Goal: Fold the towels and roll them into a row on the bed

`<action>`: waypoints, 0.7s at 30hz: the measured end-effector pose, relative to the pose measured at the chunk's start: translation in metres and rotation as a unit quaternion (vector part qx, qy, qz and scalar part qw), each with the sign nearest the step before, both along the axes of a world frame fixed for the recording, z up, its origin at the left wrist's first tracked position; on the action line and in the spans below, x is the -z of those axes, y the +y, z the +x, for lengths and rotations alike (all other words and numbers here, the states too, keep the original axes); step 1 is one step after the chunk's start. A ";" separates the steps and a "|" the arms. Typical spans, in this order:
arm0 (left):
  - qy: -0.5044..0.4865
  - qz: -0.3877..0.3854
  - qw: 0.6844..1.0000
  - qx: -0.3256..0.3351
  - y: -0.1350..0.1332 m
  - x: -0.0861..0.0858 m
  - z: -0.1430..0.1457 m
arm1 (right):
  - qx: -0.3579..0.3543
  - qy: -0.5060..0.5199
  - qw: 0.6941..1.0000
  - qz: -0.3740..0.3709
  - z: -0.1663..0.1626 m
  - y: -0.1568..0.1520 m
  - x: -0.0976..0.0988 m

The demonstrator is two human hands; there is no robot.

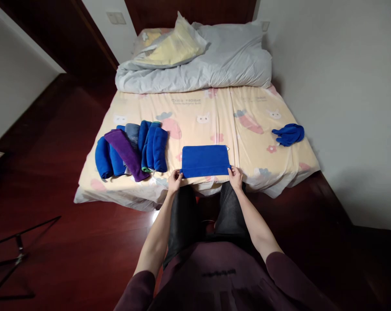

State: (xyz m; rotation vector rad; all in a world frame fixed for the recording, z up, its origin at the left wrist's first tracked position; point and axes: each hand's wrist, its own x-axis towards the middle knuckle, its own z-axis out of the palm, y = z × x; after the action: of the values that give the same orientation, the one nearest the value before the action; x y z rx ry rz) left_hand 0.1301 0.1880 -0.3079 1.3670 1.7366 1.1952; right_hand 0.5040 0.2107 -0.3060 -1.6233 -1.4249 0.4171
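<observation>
A blue towel (205, 160) lies flat, folded into a rectangle, near the front edge of the bed. My left hand (175, 180) pinches its near left corner, and my right hand (235, 178) pinches the near right corner. A small white tag shows at the towel's far right corner. To the left lies a row of several rolled towels (159, 149), mostly blue, one of them grey. Across that row rests a purple rolled towel (127, 155). A crumpled blue cloth (290, 134) sits at the bed's right side.
The bed (195, 103) has a cream sheet printed with rabbits and carrots. A folded white quilt (234, 56) and a yellow pillow (172, 45) are at its head. Black tripod legs (19, 255) stand on the dark red floor at left. A wall borders the right.
</observation>
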 end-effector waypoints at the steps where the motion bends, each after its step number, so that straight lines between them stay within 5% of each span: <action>1: 0.004 0.000 1.000 0.002 0.000 0.000 0.000 | 0.001 0.000 1.000 0.000 0.000 0.000 0.000; 9: 0.047 0.052 0.998 -0.003 0.002 0.004 0.004 | -0.001 0.004 1.000 -0.015 -0.002 0.000 -0.005; 21: -0.019 0.093 0.995 0.019 -0.003 -0.001 0.008 | -0.024 -0.044 0.998 0.038 -0.005 -0.005 -0.019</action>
State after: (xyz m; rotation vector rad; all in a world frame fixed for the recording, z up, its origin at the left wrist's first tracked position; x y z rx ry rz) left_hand 0.1385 0.1852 -0.3073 1.4669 1.5980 1.3814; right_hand 0.4988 0.2057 -0.2868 -1.5663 -1.5283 0.3190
